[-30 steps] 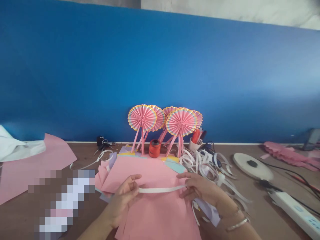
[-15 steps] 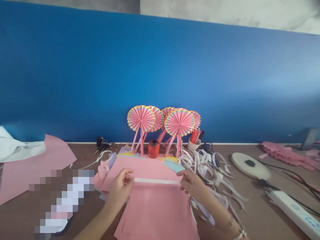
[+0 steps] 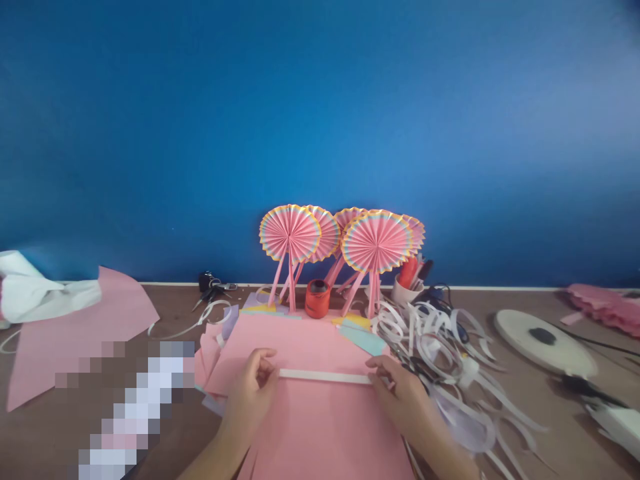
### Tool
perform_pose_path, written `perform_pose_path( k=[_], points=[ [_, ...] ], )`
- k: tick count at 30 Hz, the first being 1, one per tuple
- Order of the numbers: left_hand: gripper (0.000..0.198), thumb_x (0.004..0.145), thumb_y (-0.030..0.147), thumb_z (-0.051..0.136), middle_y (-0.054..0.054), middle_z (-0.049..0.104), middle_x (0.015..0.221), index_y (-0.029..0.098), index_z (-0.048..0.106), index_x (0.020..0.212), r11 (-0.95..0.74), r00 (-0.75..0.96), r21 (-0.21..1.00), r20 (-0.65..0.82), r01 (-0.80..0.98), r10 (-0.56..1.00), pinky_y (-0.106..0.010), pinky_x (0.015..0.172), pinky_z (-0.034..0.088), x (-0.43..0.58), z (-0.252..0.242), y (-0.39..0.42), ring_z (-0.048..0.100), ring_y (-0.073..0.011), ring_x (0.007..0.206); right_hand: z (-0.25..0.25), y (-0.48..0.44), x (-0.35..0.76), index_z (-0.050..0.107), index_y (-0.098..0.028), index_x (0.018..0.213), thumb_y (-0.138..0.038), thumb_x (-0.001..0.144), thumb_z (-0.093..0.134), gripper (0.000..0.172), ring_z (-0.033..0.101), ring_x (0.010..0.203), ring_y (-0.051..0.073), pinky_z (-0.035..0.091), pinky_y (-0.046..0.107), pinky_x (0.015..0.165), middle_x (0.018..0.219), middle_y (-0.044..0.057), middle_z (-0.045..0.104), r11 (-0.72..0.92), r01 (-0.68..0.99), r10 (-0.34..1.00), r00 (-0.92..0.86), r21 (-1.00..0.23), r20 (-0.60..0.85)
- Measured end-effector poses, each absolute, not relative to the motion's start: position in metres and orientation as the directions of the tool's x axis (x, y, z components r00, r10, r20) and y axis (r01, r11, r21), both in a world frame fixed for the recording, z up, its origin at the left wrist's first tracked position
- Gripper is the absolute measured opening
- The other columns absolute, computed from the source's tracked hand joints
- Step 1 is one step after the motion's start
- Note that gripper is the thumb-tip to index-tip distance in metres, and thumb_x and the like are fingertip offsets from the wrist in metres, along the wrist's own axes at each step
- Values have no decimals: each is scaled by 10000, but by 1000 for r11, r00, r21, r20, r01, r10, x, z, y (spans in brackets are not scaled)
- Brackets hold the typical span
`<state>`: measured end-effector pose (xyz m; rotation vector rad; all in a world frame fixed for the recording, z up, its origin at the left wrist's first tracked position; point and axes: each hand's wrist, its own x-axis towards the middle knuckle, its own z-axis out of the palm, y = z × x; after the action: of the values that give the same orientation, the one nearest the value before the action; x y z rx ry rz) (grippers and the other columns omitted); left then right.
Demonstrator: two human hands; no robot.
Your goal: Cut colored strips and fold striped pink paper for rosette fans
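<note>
A thin white paper strip (image 3: 325, 377) lies stretched flat across a stack of pink paper sheets (image 3: 320, 427) on the brown table. My left hand (image 3: 250, 400) pinches the strip's left end, fingers closed. At the strip's right end my right hand (image 3: 403, 397) presses down with fingers together. Both hands rest on the pink paper.
Several pink pleated paper fans on sticks (image 3: 345, 243) stand against the blue wall behind an orange pot (image 3: 317, 299) and a cup of pens (image 3: 406, 283). A heap of curled white strips (image 3: 450, 353) lies right, with a round white disc (image 3: 543, 333). More pink paper (image 3: 75, 333) lies left.
The strip, held slightly up before, now lies flat on the pink paper. Both hands have lowered with it, and my view has shifted a little left and up.
</note>
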<state>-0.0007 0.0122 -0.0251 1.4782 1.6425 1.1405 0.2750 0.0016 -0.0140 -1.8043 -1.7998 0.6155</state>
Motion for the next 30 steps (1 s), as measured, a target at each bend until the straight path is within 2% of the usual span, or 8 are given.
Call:
perform_pose_path(
  k=[8,16,20,30],
  points=[
    [225,755,317,477,15,594,689,218,532,950,30,-146,849,56,528,988,-296,637,450,3,-24,19,619,-193,668,-19,3,275,596,-211,954,-342,800,408,276,650,773,214,478,297,699,872,74,688,-17,749,999,44,-663,24],
    [238,769,278,450,14,604,710,221,528,986,72,-149,814,18,577,989,-282,623,436,5,-24,19,619,-191,666,-19,3,273,603,-212,944,-338,780,418,277,650,703,207,489,290,655,797,63,683,-11,762,996,62,-648,56],
    [242,764,274,453,11,608,707,219,531,987,75,-158,805,23,589,987,-274,594,428,6,-23,20,612,-185,637,-19,3,272,608,-212,948,-346,781,418,286,652,655,203,491,292,632,821,70,689,-35,753,996,78,-657,37],
    [236,759,274,452,20,616,705,239,521,981,70,-138,767,24,638,990,-275,609,423,5,-18,20,619,-186,646,-25,4,272,610,-215,971,-322,787,409,293,654,771,227,487,321,700,893,83,690,-20,779,997,62,-627,44]
  ],
)
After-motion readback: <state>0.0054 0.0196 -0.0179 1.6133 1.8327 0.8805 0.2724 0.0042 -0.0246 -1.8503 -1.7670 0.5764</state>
